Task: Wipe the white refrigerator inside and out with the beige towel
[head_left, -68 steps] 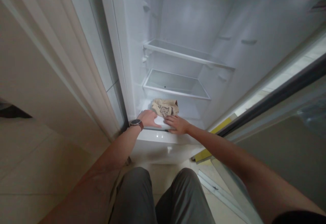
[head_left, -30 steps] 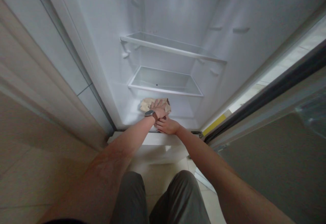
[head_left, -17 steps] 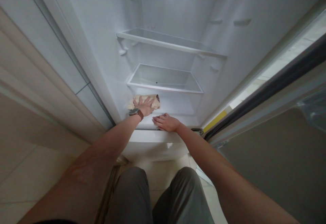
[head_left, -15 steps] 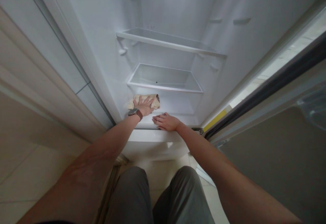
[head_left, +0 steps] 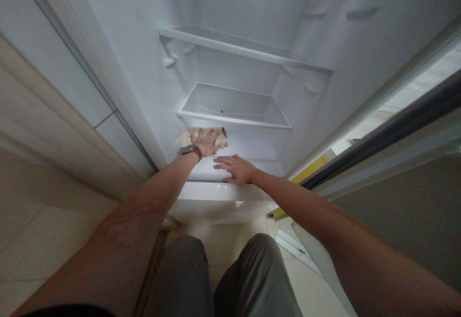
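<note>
head view: left hand (head_left: 206,146) flat on beige cloth (head_left: 187,138)

Pale tiled floor (head_left: 29,221) — white strip (head_left: 298,250) lying on it.
Yellow panel (head_left: 310,169) at right — white wall tiles (head_left: 124,141) at left.

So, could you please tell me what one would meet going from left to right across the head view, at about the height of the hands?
Pale tiled strip → beige cloth with the left hand flat on it → right hand → yellow strip → dark door seal.
</note>
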The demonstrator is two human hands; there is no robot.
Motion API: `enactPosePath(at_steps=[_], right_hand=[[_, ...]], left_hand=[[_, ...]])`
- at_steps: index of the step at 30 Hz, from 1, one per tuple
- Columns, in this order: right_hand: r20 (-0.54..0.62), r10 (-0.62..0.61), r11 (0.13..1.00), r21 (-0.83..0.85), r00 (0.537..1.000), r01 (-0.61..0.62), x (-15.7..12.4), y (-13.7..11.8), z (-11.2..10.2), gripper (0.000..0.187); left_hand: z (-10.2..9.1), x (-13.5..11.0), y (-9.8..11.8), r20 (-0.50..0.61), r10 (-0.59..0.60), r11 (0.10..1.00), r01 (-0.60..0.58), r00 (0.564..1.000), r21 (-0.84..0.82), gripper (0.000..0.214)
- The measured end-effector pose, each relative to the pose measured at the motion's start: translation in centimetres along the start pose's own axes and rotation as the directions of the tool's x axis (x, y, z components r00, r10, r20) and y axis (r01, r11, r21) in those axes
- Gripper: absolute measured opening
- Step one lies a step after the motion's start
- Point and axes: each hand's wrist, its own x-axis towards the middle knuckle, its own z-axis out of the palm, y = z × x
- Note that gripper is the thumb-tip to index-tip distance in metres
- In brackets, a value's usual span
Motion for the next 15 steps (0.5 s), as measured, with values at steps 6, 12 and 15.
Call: enactPosePath(at_steps=[6, 12, 15], right_hand=[[0.024, 0.008, 1.000, 0.009, 1.000, -0.008, 0.1, -0.2, -0.2, 0.063], [0.058, 0.013, 1.000, -0.014, 0.998, -0.012, 0.3, -0.4, -0.3, 0.064], [0.081, 0.023, 0.999, -0.044, 0.996, -0.020, 0.4, -0.6, -0.3, 0.066]], left_hand=[[-0.6, 1.7, 0.1, 0.007, -0.007, 1.000, 0.007, 1.000, 0.008, 0.076], [-0.9, 4.4, -0.6, -0.046, 0.013, 1.000, -0.014, 0.999, -0.008, 0.075], [-0.8, 6.3, -1.0, -0.084, 0.033, 0.999, -0.034, 0.996, -0.010, 0.071]])
